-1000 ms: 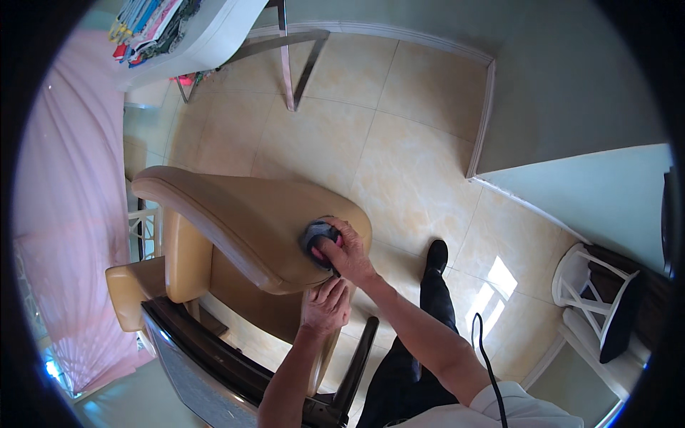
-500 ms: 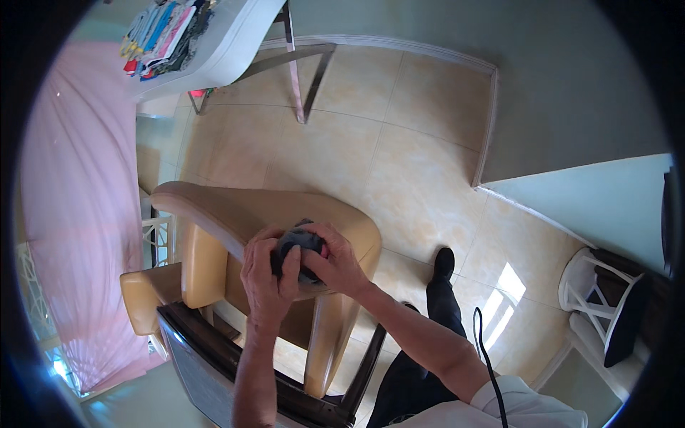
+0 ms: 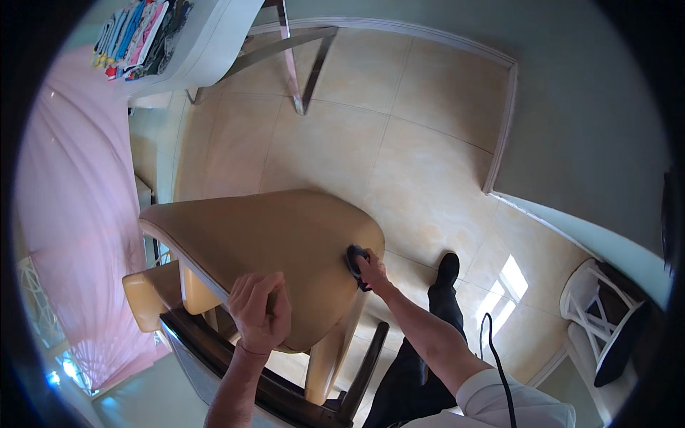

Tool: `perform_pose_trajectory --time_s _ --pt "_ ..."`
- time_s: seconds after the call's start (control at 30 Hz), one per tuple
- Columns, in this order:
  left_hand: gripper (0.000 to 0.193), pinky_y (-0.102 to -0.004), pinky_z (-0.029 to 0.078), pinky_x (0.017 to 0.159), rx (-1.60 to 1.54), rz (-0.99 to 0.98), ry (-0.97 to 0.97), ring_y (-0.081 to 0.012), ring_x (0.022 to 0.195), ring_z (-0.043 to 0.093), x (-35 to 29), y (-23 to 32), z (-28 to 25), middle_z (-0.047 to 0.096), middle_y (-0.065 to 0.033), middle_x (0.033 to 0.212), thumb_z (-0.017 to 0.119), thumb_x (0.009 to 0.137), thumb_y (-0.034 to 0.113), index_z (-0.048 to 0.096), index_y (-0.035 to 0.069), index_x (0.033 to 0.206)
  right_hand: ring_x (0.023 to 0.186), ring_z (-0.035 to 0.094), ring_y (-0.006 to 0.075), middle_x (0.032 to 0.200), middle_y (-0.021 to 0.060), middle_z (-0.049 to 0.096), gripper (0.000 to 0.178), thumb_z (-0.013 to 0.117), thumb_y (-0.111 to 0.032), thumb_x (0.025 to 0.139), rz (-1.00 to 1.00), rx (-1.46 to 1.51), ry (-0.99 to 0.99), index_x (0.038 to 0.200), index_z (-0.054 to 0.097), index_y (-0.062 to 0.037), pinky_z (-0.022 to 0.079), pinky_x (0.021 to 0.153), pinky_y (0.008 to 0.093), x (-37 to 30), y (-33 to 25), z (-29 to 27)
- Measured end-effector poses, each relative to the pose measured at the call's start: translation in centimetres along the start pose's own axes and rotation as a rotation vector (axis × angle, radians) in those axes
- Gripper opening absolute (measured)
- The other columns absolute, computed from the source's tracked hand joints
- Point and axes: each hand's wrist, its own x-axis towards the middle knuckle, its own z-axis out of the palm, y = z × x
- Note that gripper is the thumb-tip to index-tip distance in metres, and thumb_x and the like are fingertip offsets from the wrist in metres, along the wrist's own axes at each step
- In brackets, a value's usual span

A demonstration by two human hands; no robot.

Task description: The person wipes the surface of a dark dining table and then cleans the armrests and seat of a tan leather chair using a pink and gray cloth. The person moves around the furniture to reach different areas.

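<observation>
My right hand holds a small dark bundle with a grey rim and a spot of pink; whether it is cloth or a brush I cannot tell. It is at the right edge of the tan padded chair back. My left hand is closed in a loose fist over the lower left part of the chair back. Nothing shows in its curled fingers.
Behind the chair stands a dark-framed table. A white table at the far left bears a stack of folded clothes. Pink curtain hangs at the left. White chairs stand at the right, and walls bound the tiled floor.
My hands have parted. The right has carried the dark bundle to the right, while the left has let go of it and moved slightly down and left, its fingers curled.
</observation>
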Motion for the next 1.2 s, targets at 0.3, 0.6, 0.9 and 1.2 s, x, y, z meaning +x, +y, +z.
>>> perform_pose_trajectory --time_s 0.3,0.6,0.9,1.2 --pt "0.024 -0.0443 0.053 0.079 -0.011 -0.108 0.083 -0.0341 0.087 0.068 -0.7 -0.6 0.1 0.071 -0.0144 0.095 0.063 0.084 0.007 0.069 0.002 0.107 0.101 0.062 0.0283 0.116 0.0153 0.064 0.043 0.066 -0.017 0.083 -0.496 0.043 -0.26 0.125 0.066 -0.0068 0.051 0.087 0.0392 -11.7 -17.3 0.4" --pt "0.026 -0.0462 0.052 0.088 -0.051 -0.158 0.244 -0.0355 0.098 0.068 -0.5 -0.4 0.5 0.071 -0.0142 0.107 0.067 0.088 0.016 0.069 0.002 0.11 0.085 0.065 0.0211 0.101 0.0103 0.069 0.041 0.063 -0.012 0.089 -0.47 0.106 -0.465 0.129 0.061 -0.0057 0.054 0.078 0.0356 -10.5 -21.7 1.7" --pt "0.038 -0.0515 0.046 0.099 -0.051 -0.343 0.448 -0.0397 0.116 0.061 -1.6 0.3 1.2 0.067 -0.0176 0.12 0.07 0.088 0.022 0.065 0.001 0.119 0.106 0.063 0.0202 0.116 0.0085 0.066 0.039 0.064 -0.008 0.089 -0.561 0.117 -0.559 0.128 0.062 -0.0079 0.051 0.092 0.0345 -9.8 -22.6 1.9" --pt "0.06 -0.0586 0.034 0.114 0.001 -0.582 0.53 -0.0499 0.141 0.042 -1.0 0.8 1.8 0.04 -0.03 0.155 0.069 0.09 0.024 0.052 0.004 0.144 0.103 0.064 0.0251 0.114 0.0106 0.065 0.035 0.071 -0.013 0.087 -0.956 -0.286 -0.56 0.122 0.065 -0.0097 0.053 0.089 0.0347 -7.6 -32.9 8.3"
